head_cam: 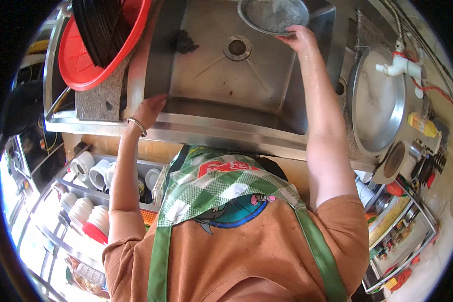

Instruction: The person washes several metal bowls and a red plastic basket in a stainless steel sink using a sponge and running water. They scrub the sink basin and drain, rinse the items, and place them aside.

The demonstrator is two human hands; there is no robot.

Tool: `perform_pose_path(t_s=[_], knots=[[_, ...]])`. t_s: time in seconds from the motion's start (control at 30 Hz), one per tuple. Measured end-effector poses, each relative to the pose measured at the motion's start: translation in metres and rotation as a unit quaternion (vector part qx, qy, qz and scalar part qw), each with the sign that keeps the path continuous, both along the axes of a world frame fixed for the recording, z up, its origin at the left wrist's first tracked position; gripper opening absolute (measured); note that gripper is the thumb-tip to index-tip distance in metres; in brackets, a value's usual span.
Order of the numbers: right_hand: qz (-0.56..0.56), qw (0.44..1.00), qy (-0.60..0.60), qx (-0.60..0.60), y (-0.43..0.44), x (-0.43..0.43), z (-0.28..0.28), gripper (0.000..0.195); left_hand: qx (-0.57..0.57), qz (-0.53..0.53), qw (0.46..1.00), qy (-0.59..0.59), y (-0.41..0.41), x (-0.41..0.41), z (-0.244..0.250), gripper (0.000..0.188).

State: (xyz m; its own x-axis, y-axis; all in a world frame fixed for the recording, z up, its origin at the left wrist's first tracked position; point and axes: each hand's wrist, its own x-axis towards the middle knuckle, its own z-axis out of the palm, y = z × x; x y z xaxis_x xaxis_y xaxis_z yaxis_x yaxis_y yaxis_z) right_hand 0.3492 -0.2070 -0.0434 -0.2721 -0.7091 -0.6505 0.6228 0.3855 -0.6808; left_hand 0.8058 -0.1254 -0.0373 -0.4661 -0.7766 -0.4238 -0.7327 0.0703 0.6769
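My right hand grips the near rim of a round metal bowl at the far side of a stainless steel sink. Clear water and some froth show inside the bowl. Over the sink's front left corner is my left hand, with a bangle on its wrist; the fingers are stretched out and I see nothing in them. A dark, crumpled clump lies on the sink floor, left of the round drain.
Left of the sink, a red plastic basket holds a bundle of black chopsticks. To the right stand a large metal basin of cloudy water, a white plastic tap and a yellow bottle. Stacked white bowls sit on a lower left shelf.
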Motion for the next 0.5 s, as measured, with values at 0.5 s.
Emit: perform_pose_path(t_s=[0.5], knots=[[0.322,0.931,0.169,-0.038,0.036,0.066,0.009,0.021,0.219,-0.479,0.82,-0.223,-0.024,-0.049,-0.112,0.04]])
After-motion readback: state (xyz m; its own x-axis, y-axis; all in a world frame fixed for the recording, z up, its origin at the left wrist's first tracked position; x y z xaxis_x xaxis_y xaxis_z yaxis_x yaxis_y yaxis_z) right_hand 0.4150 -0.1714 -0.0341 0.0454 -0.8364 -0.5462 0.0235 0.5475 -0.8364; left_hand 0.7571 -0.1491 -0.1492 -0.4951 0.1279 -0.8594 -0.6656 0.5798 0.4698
